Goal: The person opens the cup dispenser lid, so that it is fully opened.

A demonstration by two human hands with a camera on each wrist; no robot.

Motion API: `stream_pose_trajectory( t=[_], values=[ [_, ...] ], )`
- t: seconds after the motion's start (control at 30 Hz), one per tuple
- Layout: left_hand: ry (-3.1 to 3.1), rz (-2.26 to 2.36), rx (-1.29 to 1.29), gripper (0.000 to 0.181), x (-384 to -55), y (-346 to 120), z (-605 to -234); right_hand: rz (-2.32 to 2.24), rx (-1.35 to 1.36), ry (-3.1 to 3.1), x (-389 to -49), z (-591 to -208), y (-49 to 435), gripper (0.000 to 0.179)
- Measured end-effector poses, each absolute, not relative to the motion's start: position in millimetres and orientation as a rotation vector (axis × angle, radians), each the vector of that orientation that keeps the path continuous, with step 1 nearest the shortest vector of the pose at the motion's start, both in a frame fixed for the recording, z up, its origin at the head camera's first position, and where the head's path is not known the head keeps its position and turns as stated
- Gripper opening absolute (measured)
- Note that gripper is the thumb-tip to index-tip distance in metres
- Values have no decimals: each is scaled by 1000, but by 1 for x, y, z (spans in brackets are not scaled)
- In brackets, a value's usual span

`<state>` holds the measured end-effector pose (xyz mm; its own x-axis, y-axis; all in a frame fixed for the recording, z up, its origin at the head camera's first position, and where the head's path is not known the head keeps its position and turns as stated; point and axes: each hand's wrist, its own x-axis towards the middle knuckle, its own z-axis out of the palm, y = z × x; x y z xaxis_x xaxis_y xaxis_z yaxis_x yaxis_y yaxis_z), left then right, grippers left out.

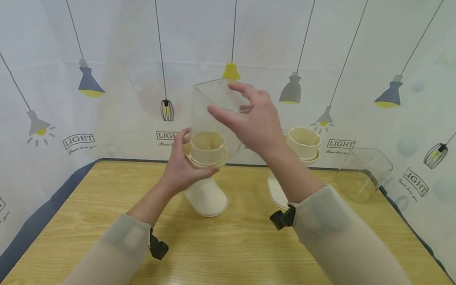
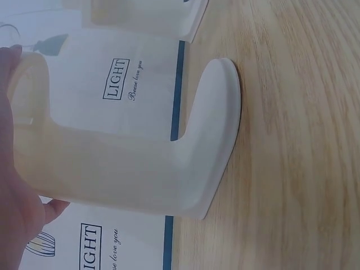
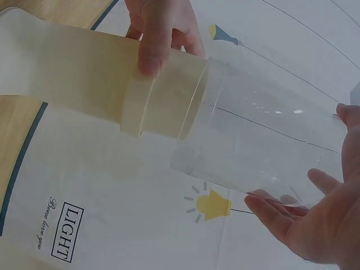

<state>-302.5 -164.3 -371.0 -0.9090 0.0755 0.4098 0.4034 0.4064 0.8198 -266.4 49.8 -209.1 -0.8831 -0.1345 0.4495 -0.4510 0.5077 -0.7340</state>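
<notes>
A cream plastic stand [image 1: 208,198] with a wide flat foot rises from the wooden table. My left hand [image 1: 184,163] grips it just below its round top collar [image 1: 207,147], thumb on the near side. In the right wrist view the thumb [image 3: 153,53] presses on that collar. My right hand [image 1: 253,118] holds a clear plastic container [image 3: 259,129] by its far end, thumb and fingers on opposite sides. The container's other end is close to the collar's rim; whether they touch I cannot tell. The left wrist view shows the stand's column [image 2: 112,163] and foot [image 2: 216,112].
A second cream stand [image 1: 304,143] is to the right, partly hidden behind my right forearm. Another clear container [image 1: 358,178] stands at the table's back right corner. A printed cloth backdrop [image 1: 131,43] hangs behind the wooden table [image 1: 212,256].
</notes>
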Motion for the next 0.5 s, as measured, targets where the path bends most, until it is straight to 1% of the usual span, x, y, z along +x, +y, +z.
stream_pose_trajectory(
  t=[0.5],
  values=[
    [-2392,-1437,-351,127,-297,-164,-371,1248,466,-2441,-243,-205,101,74]
  ],
)
